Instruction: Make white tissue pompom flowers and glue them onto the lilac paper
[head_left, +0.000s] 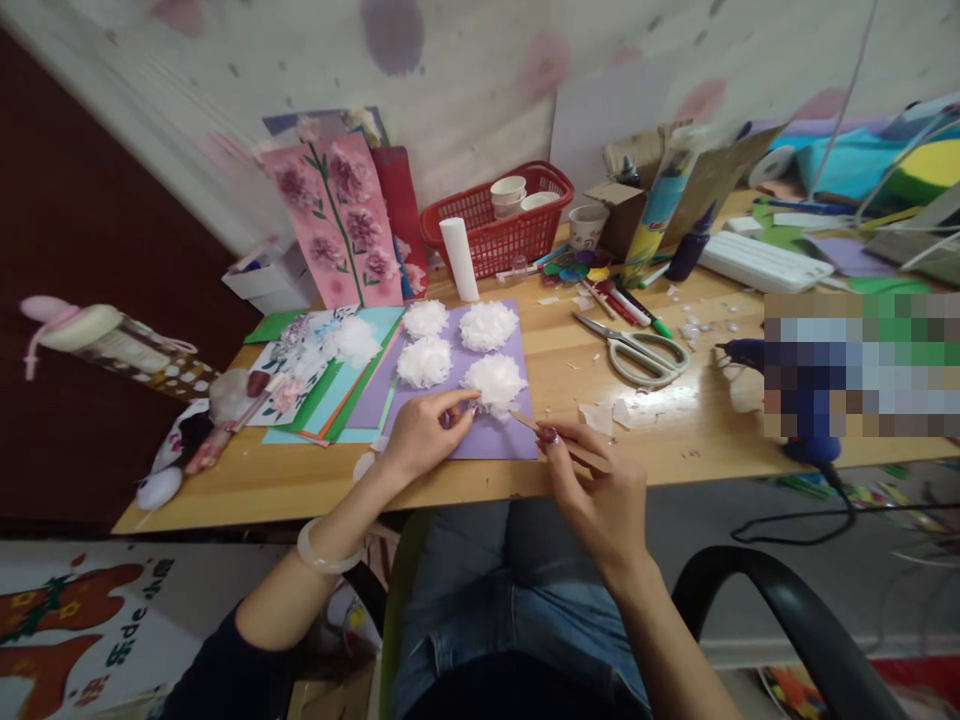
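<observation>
Several fluffy white paper flowers (488, 327) lie on a purple sheet of paper (499, 443) at the desk's front. At the near right flower (493, 379), my left hand (427, 432) pinches the lower left edge between thumb and index finger. My right hand (600, 490) grips a thin wooden stick (524, 420) like a pen. Its tip points at the underside of that same flower, close to a loose white petal piece. Whether the tip touches the paper I cannot tell.
Scissors (646, 352), marker pens (628, 304) and a blue glue gun (810, 400) with a cord are on the right. Behind stand a white paper roll (459, 260), a red basket (499, 225) with cups and a pink flower picture (334, 220). Coloured sheets (337, 400) lie left.
</observation>
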